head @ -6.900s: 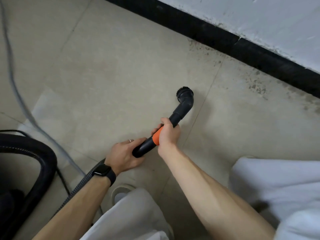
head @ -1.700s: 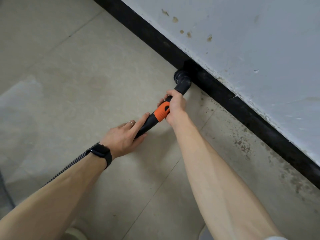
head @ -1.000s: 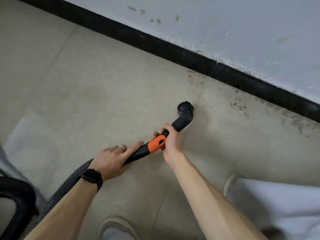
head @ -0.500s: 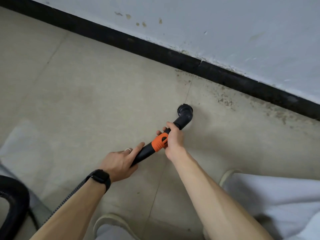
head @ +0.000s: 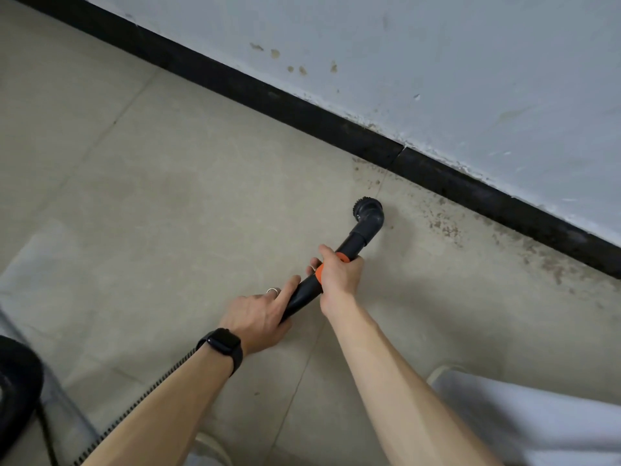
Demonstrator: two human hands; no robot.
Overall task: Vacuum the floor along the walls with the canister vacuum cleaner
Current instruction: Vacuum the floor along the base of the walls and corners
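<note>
Round black brush nozzle (head: 368, 211) has closed in on the black skirting board (head: 302, 112) versus half a second ago, and more of the orange collar (head: 319, 271) is covered. Nozzle is low over the beige floor tiles (head: 168, 196), near the skirting but clear of it, just left of a patch of brown dirt specks (head: 443, 227); can't tell if the bristles touch. Right hand (head: 339, 275) is wrapped round the black plastic wand (head: 356, 242) at the collar, thumb over the top. Left hand (head: 258, 316) grips the wand's rear end, index finger laid straight along it. It has a silver ring (head: 272, 290) on one finger and a black smartwatch (head: 223, 343) on the wrist. Dark ribbed hose (head: 148, 395) runs back under the left forearm toward the black canister body (head: 16, 381), low on the left. Stained white wall (head: 437, 62) sits above the skirting. White trouser leg (head: 537, 422) is low on the right.
</note>
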